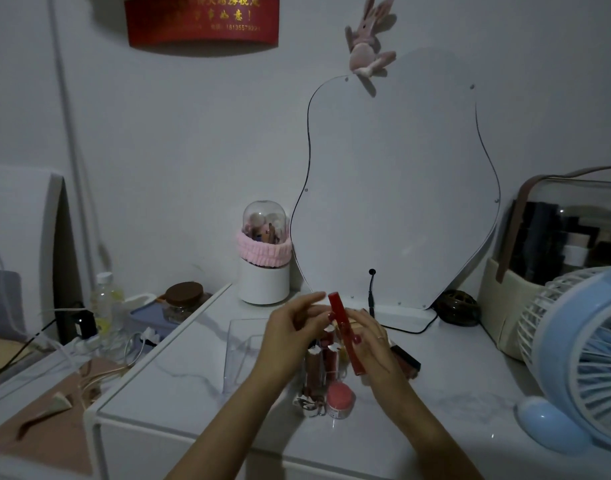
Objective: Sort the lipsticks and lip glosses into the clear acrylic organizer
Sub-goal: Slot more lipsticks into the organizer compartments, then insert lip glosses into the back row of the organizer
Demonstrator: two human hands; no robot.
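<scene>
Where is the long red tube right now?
The red tube is mid-frame, held by the right hand above the other lip glosses, right of the clear organizer.

The room around me is dim, the light grey and weak. I face a plain pale wall point(193, 140). High on it hangs a red banner point(202, 20) with gold characters, and a pink plush rabbit point(368, 46) is pinned above a curvy, frameless mirror point(397, 188) that leans on the wall at the back of the white marbled counter point(200, 386). Beside the mirror stands a white canister point(264, 271) with a clear dome and a pink band. To my right sit a blue desk fan point(588, 358) and a storage case point(553, 244) with a clear cover. To my left, a lower surface holds a plastic bottle point(106, 303), a brown-lidded jar point(183, 301) and loose cables point(89, 341).
</scene>
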